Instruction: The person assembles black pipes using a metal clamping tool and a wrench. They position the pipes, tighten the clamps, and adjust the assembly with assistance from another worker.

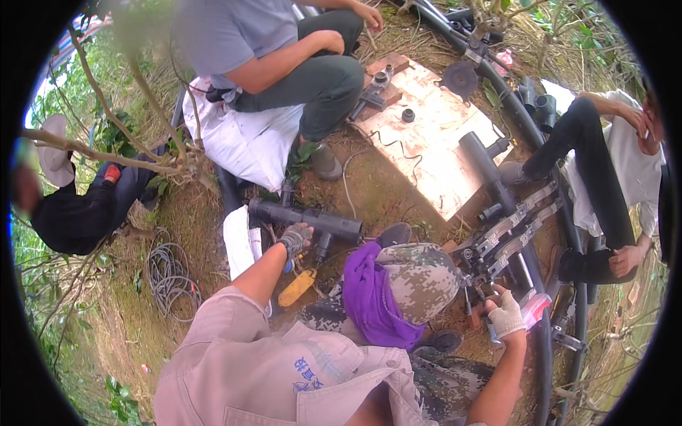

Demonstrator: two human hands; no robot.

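Note:
My left hand (296, 240), in a grey fingerless glove, is closed on the near side of a black plastic pipe tee (334, 224). A yellow flat piece (297, 287) hangs or lies just below that hand. My right hand (506, 317), in a pale fingerless glove, has its fingers apart beside a metal pipe clamp frame (508, 231); whether the fingertips touch it I cannot tell. Between my arms bulges a rounded camouflage-patterned form (423, 280), with a purple cloth (376, 298) draped over its left side.
A person in grey (263, 53) sits on a white sack (238, 135); another person (611, 156) sits at right, a third (78, 206) at left. A board (433, 163) carries fittings and a cable. Long black pipes (540, 284) run along the right; coiled wire (170, 273) lies left.

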